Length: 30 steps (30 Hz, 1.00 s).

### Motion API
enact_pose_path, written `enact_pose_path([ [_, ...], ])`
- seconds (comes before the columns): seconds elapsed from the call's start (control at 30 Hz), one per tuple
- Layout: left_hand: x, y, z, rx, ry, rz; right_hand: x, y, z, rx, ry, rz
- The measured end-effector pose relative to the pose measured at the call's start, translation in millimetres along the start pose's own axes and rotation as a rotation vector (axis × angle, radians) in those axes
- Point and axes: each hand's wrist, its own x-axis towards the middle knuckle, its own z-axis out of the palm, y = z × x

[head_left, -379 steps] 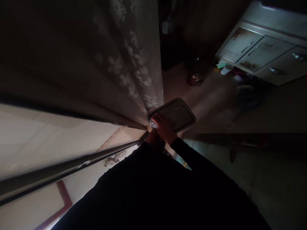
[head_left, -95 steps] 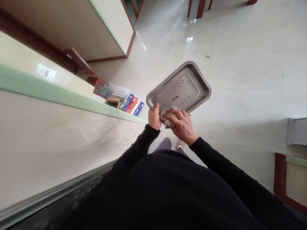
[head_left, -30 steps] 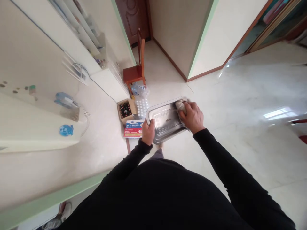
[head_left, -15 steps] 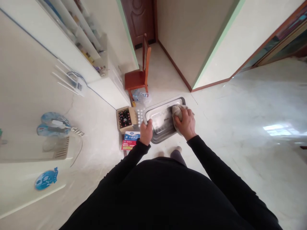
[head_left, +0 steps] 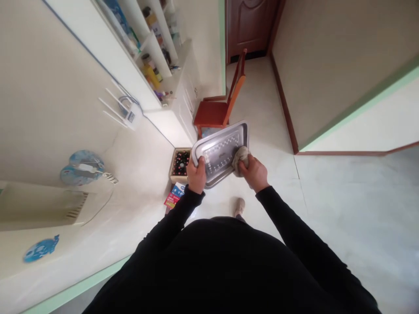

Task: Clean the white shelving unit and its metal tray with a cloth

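Note:
A rectangular metal tray is held out in front of my body, tilted, its inside facing me and marked with rows of light spots. My left hand grips its left end, thumb over the rim and the fingers hidden behind. In my right hand is a bunched beige cloth, which lies against the tray's lower right corner. The fingers of that hand are wrapped round the cloth, partly out of sight.
Beyond the tray stands a red-brown wooden chair beside a white shelf cabinet. A carton of bottles and red and blue boxes sit at the left. A router hangs on the wall. One shoe shows below.
My view has swung left and forward, so the chair and cabinet appear farther right and larger. The cloth has moved to the tray's lower right corner, and the tray is tilted differently.

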Motion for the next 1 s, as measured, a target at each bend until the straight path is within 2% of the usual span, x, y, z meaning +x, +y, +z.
enact_pose_path([
  [0.13,21.6,2.3,34.6,0.031,0.113,-0.054,30.4,-17.2,-12.7,0.084,-0.182,-0.087],
  [0.3,51.4,-1.6,53.5,0.039,0.274,-0.086,48.6,-48.9,-17.3,0.183,-0.322,-0.431],
  [0.4,66.2,-5.1,54.0,0.03,0.344,-0.099,99.0,-40.2,-20.6,0.096,-0.292,-0.487],
  [0.5,78.1,-15.0,59.6,0.014,0.387,-0.135,165.6,-29.6,-19.1,-0.036,-0.195,-0.4],
  [0.6,101.3,-30.3,78.5,-0.015,0.421,-0.141,196.1,-43.8,-11.9,-0.066,-0.179,-0.383],
  [0.67,128.1,-39.8,95.4,-0.059,0.444,-0.132,194.5,-63.2,-6.8,0.026,-0.273,-0.496],
  [0.73,161.7,-46.6,109.5,-0.103,0.482,-0.157,194.1,-77.9,-6.8,0.195,-0.47,-0.645],
  [0.8,196.7,-51.5,115.6,-0.144,0.539,-0.193,210.6,-79.4,-18.3,0.353,-0.639,-0.662],
  [0.83,212.8,-53.8,115.0,-0.173,0.566,-0.199,227.0,-75.7,-28.9,0.408,-0.657,-0.612],
  [0.87,227.1,-56.2,112.5,-0.208,0.584,-0.196,248.1,-70.8,-41.9,0.446,-0.616,-0.533],
  [0.9,239.5,-58.9,108.6,-0.247,0.586,-0.191,272.3,-66.4,-55.7,0.475,-0.517,-0.451],
  [0.97,257.6,-64.4,100.2,-0.312,0.565,-0.208,322.0,-65.5,-80.0,0.543,-0.272,-0.319],
  [1.0,263.7,-66.8,97.4,-0.334,0.546,-0.227,343.7,-71.0,-88.0,0.586,-0.155,-0.299],
])
